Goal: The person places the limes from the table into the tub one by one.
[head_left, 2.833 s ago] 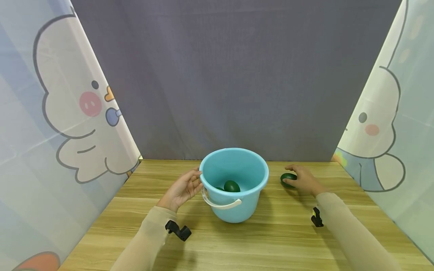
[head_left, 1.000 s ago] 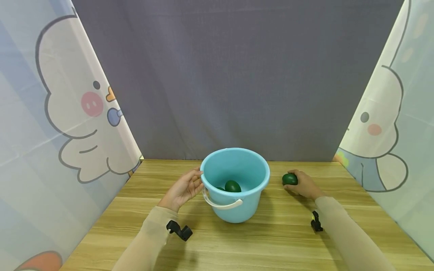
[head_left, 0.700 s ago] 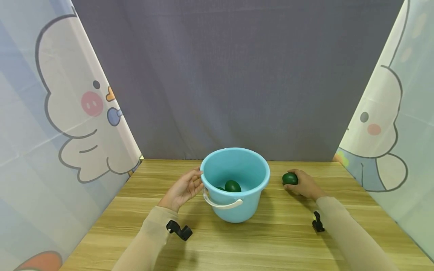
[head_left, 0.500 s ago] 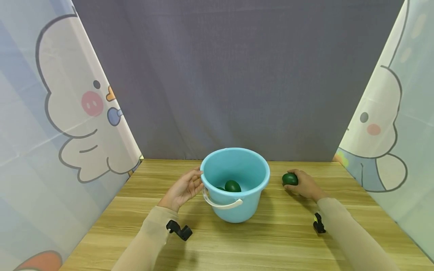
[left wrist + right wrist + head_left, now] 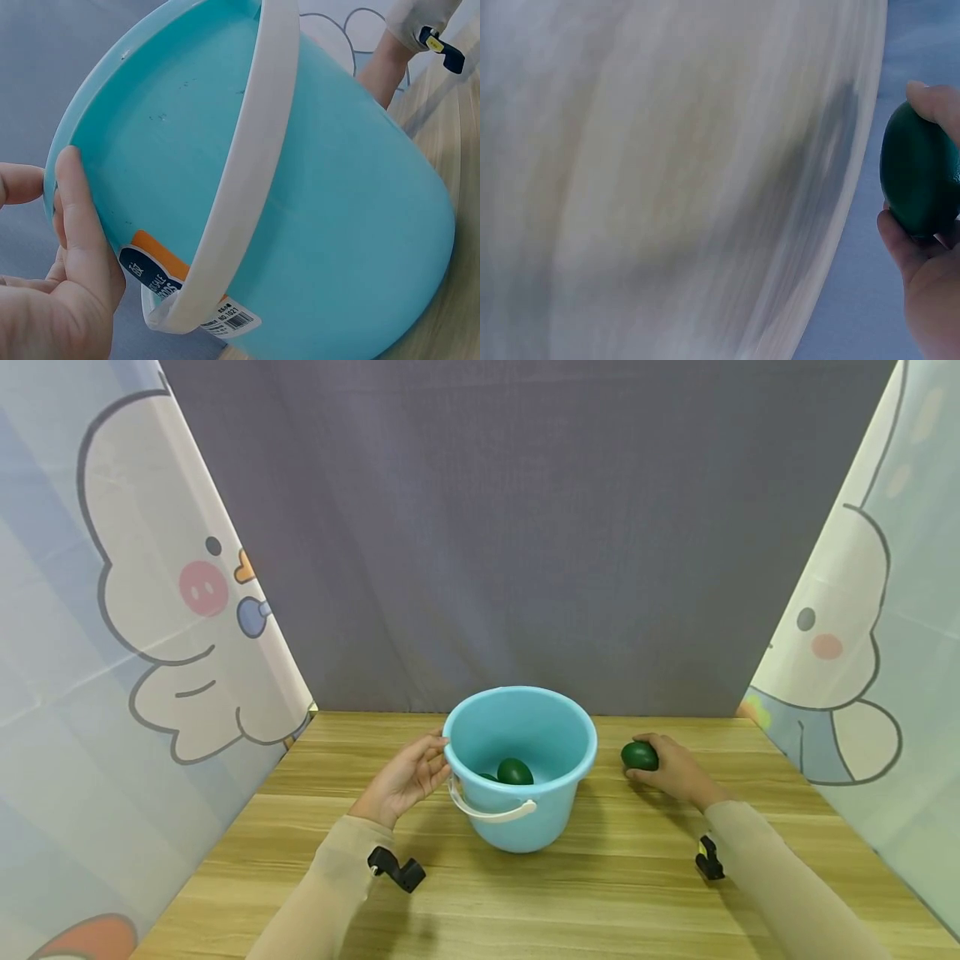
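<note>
A light blue bucket (image 5: 517, 814) with a white handle (image 5: 491, 816) stands upright on the table. My left hand (image 5: 405, 777) pinches its rim at the left side; in the left wrist view the hand (image 5: 71, 277) has fingers on both sides of the rim. Inside the bucket lies a dark green avocado-shaped fruit (image 5: 514, 772), and a second (image 5: 487, 777) shows partly behind the front rim. To the right of the bucket, my right hand (image 5: 675, 768) holds another smooth dark green avocado-shaped fruit (image 5: 639, 756) between thumb and fingers. The right wrist view shows this fruit (image 5: 919, 172) close up.
The wooden table (image 5: 480, 910) ends at a grey curtain (image 5: 517, 527) behind the bucket. Printed cartoon sheets hang at the left (image 5: 187, 610) and right (image 5: 840, 635). A label (image 5: 232, 319) sticks to the bucket near the handle's end.
My right hand has closed round the dark green fruit, after reaching over it at first, and the fruit has shifted slightly. The left hand and bucket hold still.
</note>
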Demonstrator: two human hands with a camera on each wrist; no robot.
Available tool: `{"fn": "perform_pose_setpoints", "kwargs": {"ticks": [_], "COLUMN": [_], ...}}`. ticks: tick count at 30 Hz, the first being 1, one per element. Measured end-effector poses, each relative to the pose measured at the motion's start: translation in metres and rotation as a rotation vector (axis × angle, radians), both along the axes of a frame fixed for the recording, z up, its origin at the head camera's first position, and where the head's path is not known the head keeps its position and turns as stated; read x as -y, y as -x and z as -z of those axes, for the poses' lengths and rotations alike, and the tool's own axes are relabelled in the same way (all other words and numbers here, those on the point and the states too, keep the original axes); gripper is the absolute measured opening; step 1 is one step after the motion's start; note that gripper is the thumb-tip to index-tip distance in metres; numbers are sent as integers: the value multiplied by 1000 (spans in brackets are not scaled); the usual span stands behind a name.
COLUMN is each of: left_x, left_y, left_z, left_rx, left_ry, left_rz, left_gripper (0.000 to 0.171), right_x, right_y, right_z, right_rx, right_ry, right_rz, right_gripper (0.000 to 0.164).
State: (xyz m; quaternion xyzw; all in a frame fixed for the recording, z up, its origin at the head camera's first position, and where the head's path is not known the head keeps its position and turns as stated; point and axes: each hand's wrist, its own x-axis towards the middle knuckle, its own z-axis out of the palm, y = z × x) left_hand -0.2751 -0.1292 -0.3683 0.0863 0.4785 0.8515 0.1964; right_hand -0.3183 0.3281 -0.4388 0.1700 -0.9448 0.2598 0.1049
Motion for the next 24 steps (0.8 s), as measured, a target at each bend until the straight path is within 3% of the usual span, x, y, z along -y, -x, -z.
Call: {"fn": "perform_pose_setpoints", "kwargs": {"ticks": [15,24], "left_x": [0,0], "left_y": [0,0], "left_z": [0,0], "left_rx": [0,2], "left_ry": [-1,-1], "left_rz": [-3,4], "left_gripper": [34,47], "right_x": [3,6], "right_y": [-2,-5], "right_z": [-8,-15], "right_rx": [-12,-41], "right_ry": [25,17], "right_rz": [-10,-13], "right_gripper": [73,71]}}
